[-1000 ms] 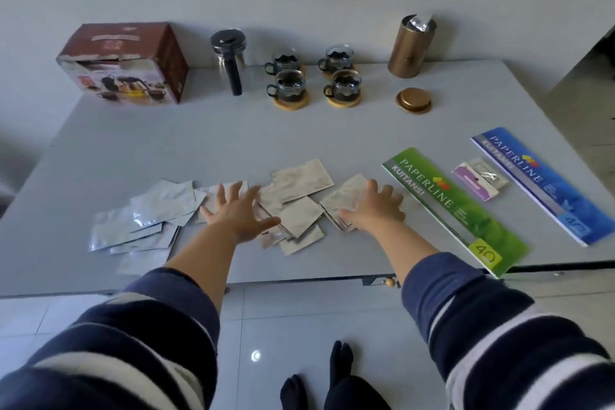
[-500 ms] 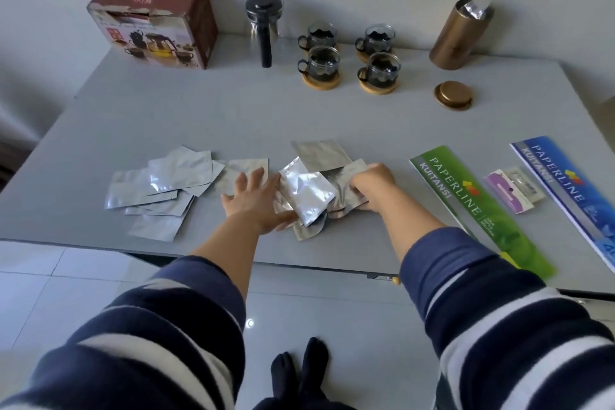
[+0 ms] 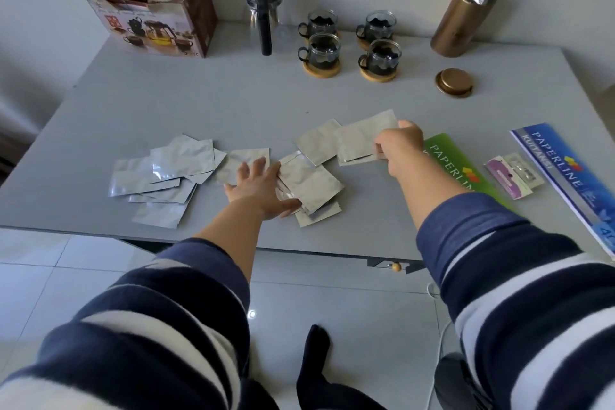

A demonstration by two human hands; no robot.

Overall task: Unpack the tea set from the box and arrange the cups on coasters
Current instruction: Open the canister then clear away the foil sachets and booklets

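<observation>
Several glass cups (image 3: pixel 321 49) with dark holders stand on round wooden coasters (image 3: pixel 378 75) at the back of the grey table (image 3: pixel 199 100). A glass teapot (image 3: pixel 264 15) with a black lid and handle stands left of them, beside the brown tea set box (image 3: pixel 151 7). Silver foil sachets lie in the middle of the table. My left hand (image 3: pixel 258 186) lies flat, fingers spread, on a small pile of sachets (image 3: pixel 309 185). My right hand (image 3: pixel 397 146) pinches a couple of sachets (image 3: pixel 361 138) just above the table.
A gold canister (image 3: pixel 461 25) stands at the back right, its round lid (image 3: pixel 454 82) lying in front of it. Another pile of sachets (image 3: pixel 163 173) lies at the left. Green (image 3: pixel 449 163) and blue (image 3: pixel 565 176) receipt books and a small purple packet (image 3: pixel 512 173) lie at the right.
My right hand has lifted a couple of sachets away to the right of the pile. My left hand has stayed pressed on the remaining sachets. The camera has moved closer.
</observation>
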